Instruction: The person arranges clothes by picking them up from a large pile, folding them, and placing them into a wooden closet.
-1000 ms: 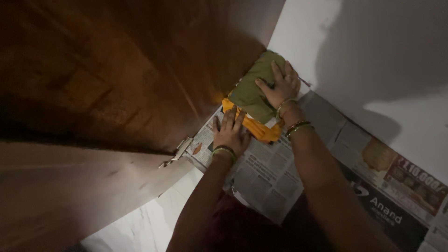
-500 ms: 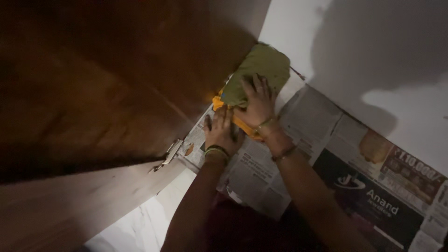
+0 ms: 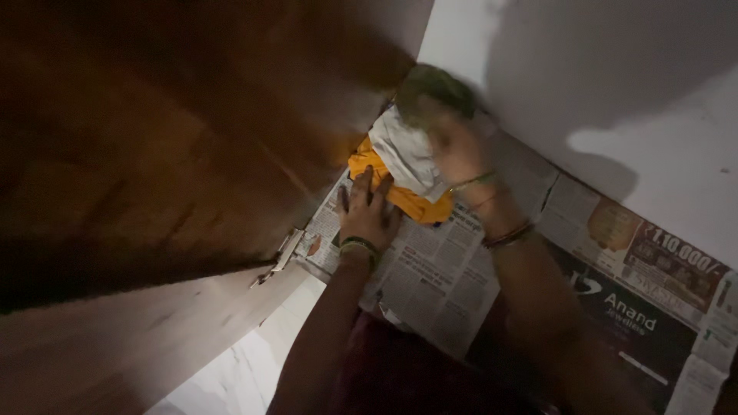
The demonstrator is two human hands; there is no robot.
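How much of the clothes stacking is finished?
Done: newspaper lines the shelf, and an orange folded cloth with a white one on top lies in the corner. In hand: the left hand presses the stack's front, while the blurred right hand handles the green cloth at the back. Left: settling that green piece.

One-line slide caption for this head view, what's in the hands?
Left hand flat by an orange folded cloth on a newspaper-lined shelf; blurred right hand at the green cloth above a white one.
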